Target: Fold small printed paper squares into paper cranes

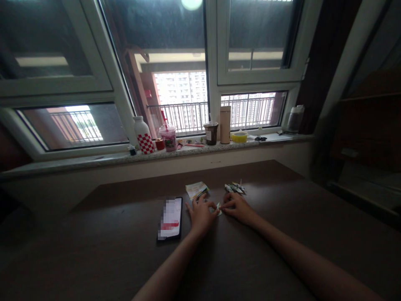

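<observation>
Pale, angular paper is pinched by left fingers and right fingers over smooth brown tabletop.

On the stone window sill there stand a white bottle with red checks, a pink cup, a dark cup and a beige flask. Just beside the flask is a yellow tape roll. Outside, a railing and tall buildings are visible.

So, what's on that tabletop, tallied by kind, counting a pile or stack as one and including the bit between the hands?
Phone: 1
Stack of flat sheets: 1
Pile of small pieces: 1
Single small piece, being handled: 1
Total: 4
</observation>
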Demonstrator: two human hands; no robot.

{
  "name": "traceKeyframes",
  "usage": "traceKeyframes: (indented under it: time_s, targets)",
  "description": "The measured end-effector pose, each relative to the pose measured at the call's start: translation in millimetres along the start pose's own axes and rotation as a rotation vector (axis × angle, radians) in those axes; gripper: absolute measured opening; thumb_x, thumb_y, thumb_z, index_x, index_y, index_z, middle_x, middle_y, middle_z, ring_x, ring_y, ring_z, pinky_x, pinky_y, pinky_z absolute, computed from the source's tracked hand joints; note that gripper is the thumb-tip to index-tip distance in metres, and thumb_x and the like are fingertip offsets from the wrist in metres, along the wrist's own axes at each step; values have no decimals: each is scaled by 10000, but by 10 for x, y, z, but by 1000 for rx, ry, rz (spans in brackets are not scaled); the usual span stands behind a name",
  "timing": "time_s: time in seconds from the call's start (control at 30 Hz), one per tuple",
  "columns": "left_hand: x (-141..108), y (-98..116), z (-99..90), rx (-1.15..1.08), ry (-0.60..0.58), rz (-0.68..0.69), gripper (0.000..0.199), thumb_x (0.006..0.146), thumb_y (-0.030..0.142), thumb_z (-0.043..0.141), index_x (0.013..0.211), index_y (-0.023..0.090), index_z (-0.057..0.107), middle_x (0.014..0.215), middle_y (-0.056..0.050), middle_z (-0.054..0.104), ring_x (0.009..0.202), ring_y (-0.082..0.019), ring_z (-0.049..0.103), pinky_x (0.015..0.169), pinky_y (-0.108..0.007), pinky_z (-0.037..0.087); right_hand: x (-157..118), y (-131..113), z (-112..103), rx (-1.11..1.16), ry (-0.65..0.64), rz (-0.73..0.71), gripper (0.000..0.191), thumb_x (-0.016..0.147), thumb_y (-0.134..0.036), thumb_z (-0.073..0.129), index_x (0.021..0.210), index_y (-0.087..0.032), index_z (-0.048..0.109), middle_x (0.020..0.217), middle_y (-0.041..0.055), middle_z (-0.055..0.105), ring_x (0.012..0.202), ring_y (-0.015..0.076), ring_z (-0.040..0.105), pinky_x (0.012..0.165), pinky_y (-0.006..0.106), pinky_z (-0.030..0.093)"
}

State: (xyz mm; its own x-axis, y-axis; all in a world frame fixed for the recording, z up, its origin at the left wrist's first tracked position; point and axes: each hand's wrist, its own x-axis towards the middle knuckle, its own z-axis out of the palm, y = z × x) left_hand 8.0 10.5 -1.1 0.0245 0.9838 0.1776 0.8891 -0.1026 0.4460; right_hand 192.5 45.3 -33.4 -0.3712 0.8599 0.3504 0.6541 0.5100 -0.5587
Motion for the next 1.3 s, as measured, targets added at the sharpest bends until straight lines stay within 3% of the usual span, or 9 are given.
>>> traceKeyframes:
  time_s: [0.23, 0.43, 0.67, 0.77, 1.07, 1.3]
  targets:
    - [-8, 9, -13, -7, -12, 0, 134, 771, 419, 701, 846, 317, 746, 1466, -2, 477, 1418, -330, 259, 1112, -708, 18, 41, -19, 15, -133, 25, 27, 188, 865, -372, 649, 1007, -333, 766, 1061, 77, 591, 1031, 228, 537, 947, 368, 417]
    - [-18, 3, -7, 16, -5, 0, 145, 782, 438, 689, 860, 330, 747, 1460, 4, 482, 1420, -327, 264, 1117, -708, 18, 34, -81, 54, -205, 70, 51, 240, 906, -389, 583, 1040, -300, 761, 1032, 91, 592, 1006, 235, 529, 929, 384, 429]
    - [-30, 11, -9, 24, 17, 5, 158, 782, 445, 688, 865, 326, 750, 1444, -15, 498, 1411, -336, 280, 1120, -703, 33, 32, 25, 35, -51, 102, 40, 229, 901, -341, 598, 1055, -277, 755, 1039, 83, 606, 1008, 215, 548, 930, 359, 438]
    - [-33, 21, -22, 20, 18, 8, 155, 783, 440, 687, 858, 320, 751, 1441, -23, 501, 1411, -335, 277, 1118, -705, 31, 26, 28, 15, -12, 91, 17, 210, 889, -340, 614, 1019, -277, 766, 1078, 83, 607, 1040, 215, 552, 954, 361, 428]
    - [-34, 0, 3, 20, 19, 16, 153, 794, 440, 675, 870, 327, 745, 1437, -8, 507, 1410, -333, 278, 1114, -714, 23, 40, -66, 35, -176, 63, 68, 227, 894, -397, 595, 1008, -304, 768, 1055, 84, 603, 1035, 237, 536, 949, 392, 426]
    - [-33, -36, 29, 20, 36, 41, 161, 805, 454, 667, 859, 326, 748, 1433, -10, 513, 1415, -331, 273, 1121, -704, 33, 56, -192, -8, -203, 68, 140, 221, 864, -402, 632, 921, -255, 787, 1052, 95, 609, 1031, 236, 544, 940, 378, 413]
